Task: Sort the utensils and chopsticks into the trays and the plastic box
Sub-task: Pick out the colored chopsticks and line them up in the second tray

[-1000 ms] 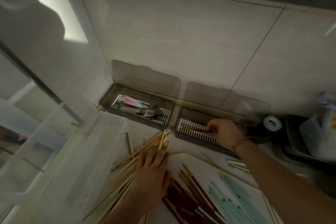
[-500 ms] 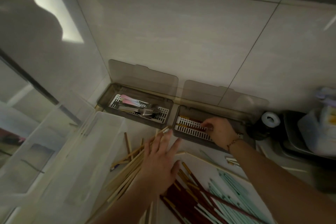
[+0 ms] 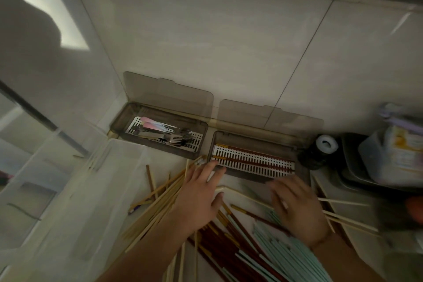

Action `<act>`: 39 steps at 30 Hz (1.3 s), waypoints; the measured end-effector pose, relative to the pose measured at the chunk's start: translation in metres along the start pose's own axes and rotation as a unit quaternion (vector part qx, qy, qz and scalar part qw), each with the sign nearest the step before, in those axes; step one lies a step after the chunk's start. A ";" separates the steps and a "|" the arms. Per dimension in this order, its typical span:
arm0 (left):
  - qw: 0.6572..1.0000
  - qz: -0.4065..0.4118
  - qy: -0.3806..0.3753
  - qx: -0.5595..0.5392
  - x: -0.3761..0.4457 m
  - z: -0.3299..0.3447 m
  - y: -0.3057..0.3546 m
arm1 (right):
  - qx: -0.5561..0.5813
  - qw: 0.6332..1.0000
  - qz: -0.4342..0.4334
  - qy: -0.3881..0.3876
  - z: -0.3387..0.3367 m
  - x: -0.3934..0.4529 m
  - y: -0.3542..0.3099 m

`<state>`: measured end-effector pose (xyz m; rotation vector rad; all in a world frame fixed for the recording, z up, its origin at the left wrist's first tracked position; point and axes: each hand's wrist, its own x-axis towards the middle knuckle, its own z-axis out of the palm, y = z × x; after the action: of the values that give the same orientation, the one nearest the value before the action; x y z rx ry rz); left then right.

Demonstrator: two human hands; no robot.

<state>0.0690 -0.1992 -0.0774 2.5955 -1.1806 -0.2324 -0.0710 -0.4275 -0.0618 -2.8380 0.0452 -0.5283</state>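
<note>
Two smoky grey trays with raised lids sit against the tiled wall. The left tray (image 3: 119, 121) holds forks and pink-handled utensils (image 3: 160, 131). The right tray (image 3: 304, 174) has two dark red chopsticks (image 3: 249, 160) on its white slotted insert. A clear plastic box (image 3: 75, 201) stands at the left. Loose piles lie in front: pale wooden chopsticks (image 3: 160, 201), dark red chopsticks (image 3: 229, 240) and mint green chopsticks (image 3: 281, 254). My left hand (image 3: 199, 197) hovers with spread fingers over the wooden and red piles. My right hand (image 3: 297, 208) is blurred, palm down over the green and red piles, fingers apart.
A black container with a white roll (image 3: 326, 144) stands right of the right tray. A dark bin holding a plastic bottle (image 3: 393, 153) is at the far right. Several wooden chopsticks (image 3: 343, 217) stick out to the right. The tiled wall rises right behind the trays.
My right hand has let go of the red chopsticks in the right tray and drawn back toward the piles. My left hand has lifted off the wooden chopsticks and shifted right.
</note>
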 end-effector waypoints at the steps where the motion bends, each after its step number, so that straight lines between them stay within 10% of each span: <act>1: 1.000 0.000 0.004 -0.004 0.000 0.000 0.001 | 0.001 1.000 -0.020 -0.009 0.001 -0.011 -0.005; 14: 1.000 -0.019 0.004 -0.002 0.004 0.002 0.008 | -0.060 0.986 0.127 -0.095 0.016 -0.071 -0.020; 25: 0.990 -0.041 -0.018 -0.135 0.005 0.000 0.004 | 0.056 0.983 0.077 0.157 -0.020 0.015 0.002; 33: 0.984 -0.050 -0.029 -0.169 0.006 0.001 0.004 | -0.047 0.962 0.110 -0.246 0.010 0.106 0.010; 39: 0.982 -0.058 -0.040 -0.176 0.006 0.002 0.004 | -0.027 0.946 0.116 -0.301 0.034 0.120 0.005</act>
<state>0.0697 -0.2067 -0.0787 2.3605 -0.9146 -0.5237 0.0530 -0.4328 -0.0521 -2.8601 0.2767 0.3996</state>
